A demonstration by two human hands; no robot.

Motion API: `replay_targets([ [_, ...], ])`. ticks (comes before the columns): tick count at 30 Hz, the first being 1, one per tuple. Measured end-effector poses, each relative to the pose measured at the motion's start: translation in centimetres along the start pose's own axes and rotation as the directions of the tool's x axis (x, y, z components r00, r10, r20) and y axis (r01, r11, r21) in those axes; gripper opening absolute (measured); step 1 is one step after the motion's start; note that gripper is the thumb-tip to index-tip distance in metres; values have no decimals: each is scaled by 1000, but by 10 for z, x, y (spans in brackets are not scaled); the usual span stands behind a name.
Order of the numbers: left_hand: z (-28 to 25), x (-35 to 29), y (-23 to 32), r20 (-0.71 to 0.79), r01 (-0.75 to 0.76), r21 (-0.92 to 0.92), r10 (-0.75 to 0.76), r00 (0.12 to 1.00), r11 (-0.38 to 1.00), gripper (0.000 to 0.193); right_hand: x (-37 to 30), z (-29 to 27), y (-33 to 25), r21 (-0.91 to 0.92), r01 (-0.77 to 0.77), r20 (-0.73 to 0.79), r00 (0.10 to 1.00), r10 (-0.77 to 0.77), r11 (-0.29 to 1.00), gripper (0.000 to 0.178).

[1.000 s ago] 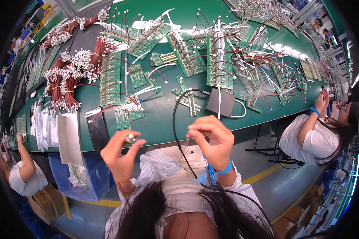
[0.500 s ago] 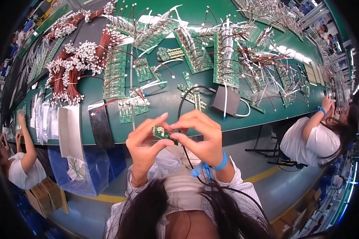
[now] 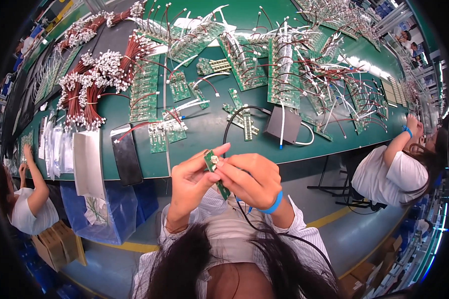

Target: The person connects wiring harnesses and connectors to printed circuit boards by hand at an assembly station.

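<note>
A small green circuit board (image 3: 223, 190) with a white connector (image 3: 214, 160) at its upper end is held up between my hands, in front of the bench's near edge. My left hand (image 3: 188, 182) pinches the board by its side with thumb and fingers. The fingertips of my right hand (image 3: 252, 175) are closed on the board beside the connector. A blue wrist strap (image 3: 274, 203) is round my right wrist, with a black cord (image 3: 226, 130) near it. Part of the board is hidden behind my fingers.
The green bench (image 3: 204, 132) carries bundles of red wires (image 3: 90, 94), wired board panels (image 3: 283, 74), loose small boards (image 3: 157, 137) and a grey box (image 3: 282, 128). A blue bag-lined bin (image 3: 107, 214) stands below at left. Co-workers (image 3: 399, 174) sit on both sides.
The board has turned from lying nearly level to a steep tilt, its connector end now up. My right fingers have shifted onto it near the connector, and the right hand has rolled over.
</note>
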State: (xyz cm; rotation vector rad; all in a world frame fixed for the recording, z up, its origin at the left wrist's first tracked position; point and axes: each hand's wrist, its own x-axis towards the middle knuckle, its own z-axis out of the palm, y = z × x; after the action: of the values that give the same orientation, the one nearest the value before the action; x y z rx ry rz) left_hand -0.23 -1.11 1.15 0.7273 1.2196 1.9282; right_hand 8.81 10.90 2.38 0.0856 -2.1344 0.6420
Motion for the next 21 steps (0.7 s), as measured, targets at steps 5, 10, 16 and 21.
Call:
replay_targets([
  [5,-3,-2,-6,51,-1,27,0,999,1000,47,11,-4,1,-21,-14,-24,1000,13,1000,32],
  [10,-1,-1,-6,52,-1,40,-1,999,999,47,10,-8,2,-109,86,119,990,-73,990,36],
  [16,-5,-3,-9,158,62,101,-78,984,993,42,3,-16,11,-20,76,117,990,-73,997,38],
  [21,-1,-1,-6,149,62,-3,-60,987,998,46,13,-17,6,76,-17,105,994,9,997,42],
])
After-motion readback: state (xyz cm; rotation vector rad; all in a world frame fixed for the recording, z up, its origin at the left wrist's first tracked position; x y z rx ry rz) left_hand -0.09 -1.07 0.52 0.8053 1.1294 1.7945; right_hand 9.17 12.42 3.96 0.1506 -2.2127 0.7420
